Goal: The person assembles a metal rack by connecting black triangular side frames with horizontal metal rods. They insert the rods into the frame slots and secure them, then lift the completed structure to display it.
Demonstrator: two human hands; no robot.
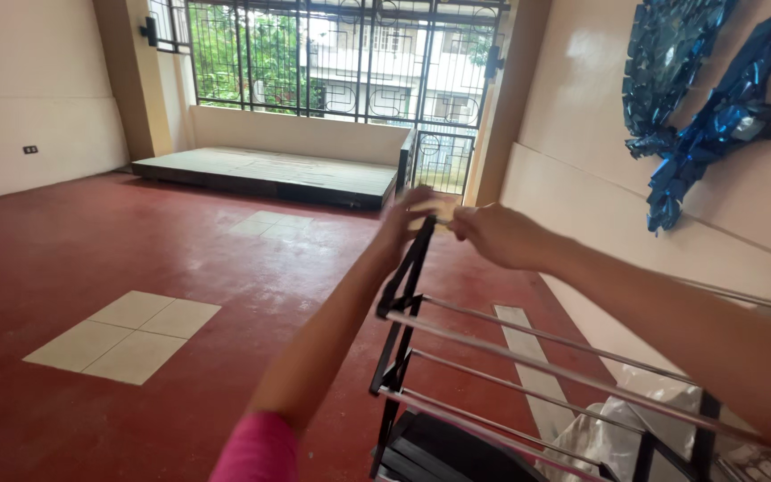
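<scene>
A folding drying rack with a black frame and several silver rods stands tilted in front of me at the lower right. My left hand and my right hand meet at the top end of its black upright. Both hands have fingers pinched around a small pale piece at that tip. What the piece is cannot be made out. A pink sleeve covers my left upper arm.
Crumpled clear plastic lies under the rack. A cream wall with blue foil decorations runs along the right. Red floor with pale tile patches spreads left; a low platform and barred window lie ahead.
</scene>
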